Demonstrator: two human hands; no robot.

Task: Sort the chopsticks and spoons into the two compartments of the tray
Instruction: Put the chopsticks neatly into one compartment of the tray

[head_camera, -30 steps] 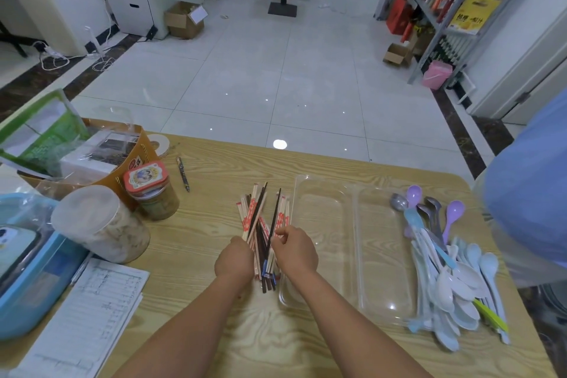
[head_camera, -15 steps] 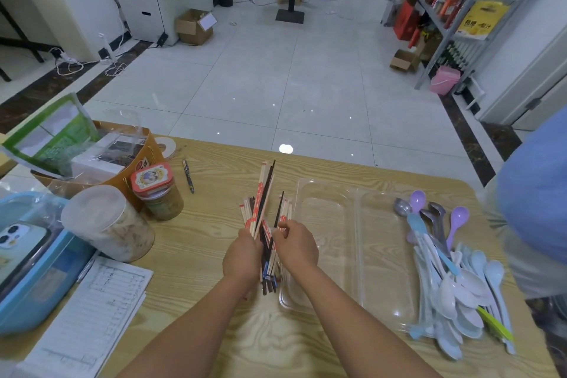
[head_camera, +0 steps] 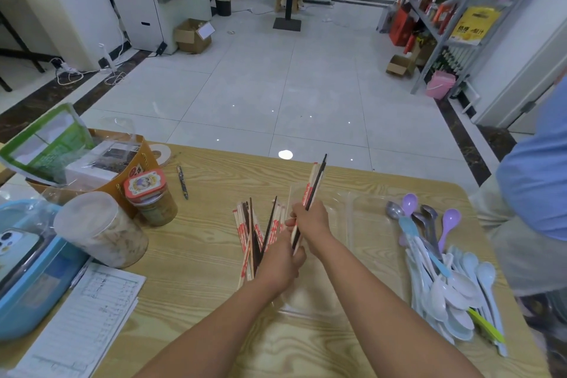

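While our right hand (head_camera: 310, 219) is clamped around a small bunch of chopsticks (head_camera: 314, 184), we judge that the step now is to lay this bunch into the left compartment of the tray (head_camera: 371, 255). To do it well, we think the bunch should come down low over that compartment and turn parallel to its long wall. Only then should the fingers loosen, so that the sticks lie flat and none rolls over the middle ridge.

We see a few pale sticks in paper sleeves with red print and at least one dark stick in the bunch. It is tilted, with the far tips pointing up and away from us, above the left part of the tray. Its near ends reach down to our left hand (head_camera: 280, 265). That hand shows us its back, so we cannot tell whether its fingers grip anything.

Just left of both hands, the pile of chopsticks (head_camera: 250, 233) lies on the desk (head_camera: 199, 248), pale and dark ones mixed and a little fanned. The tray is clear plastic, and we see nothing lying inside either compartment. The spoons (head_camera: 445, 282), white, pale blue, purple and metal, are heaped beside its right edge. Further left stand a jar with a red lid (head_camera: 150, 196) and a pen (head_camera: 183, 182).
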